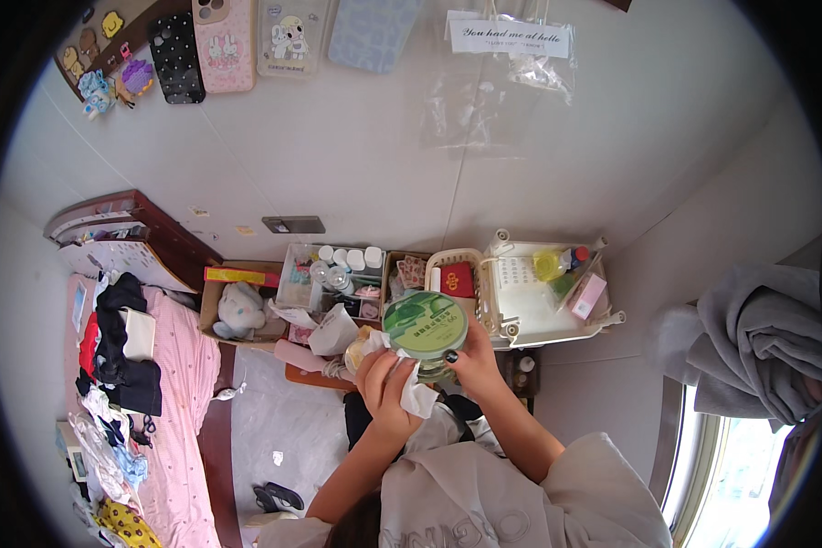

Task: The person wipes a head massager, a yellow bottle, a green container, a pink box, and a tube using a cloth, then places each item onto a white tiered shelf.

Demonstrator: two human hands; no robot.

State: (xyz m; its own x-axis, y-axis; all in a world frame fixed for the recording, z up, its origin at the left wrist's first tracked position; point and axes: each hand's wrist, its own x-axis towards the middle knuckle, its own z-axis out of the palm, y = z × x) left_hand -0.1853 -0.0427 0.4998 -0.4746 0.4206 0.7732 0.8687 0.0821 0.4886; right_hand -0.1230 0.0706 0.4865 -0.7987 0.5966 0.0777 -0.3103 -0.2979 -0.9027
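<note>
A round jar with a green printed lid (425, 323) is held up in front of me, tilted so that its top faces the camera. My right hand (478, 363) grips the jar's right side, its thumb with a dark nail near the rim. In my left hand (387, 387) is a crumpled white tissue (419, 397), pressed against the jar's lower left side. The lid bears writing and a leaf picture. Part of the jar's clear body shows below the lid; the rest is hidden by my fingers and the tissue.
Behind the jar stand a cardboard box with a plush toy (240, 312), a clear organizer with white-capped bottles (342, 259), a cream basket (488, 288) and a white plastic rack (520, 305). A pink bed (178, 383) with heaped clothes is at left. Black slippers (279, 498) lie on the floor.
</note>
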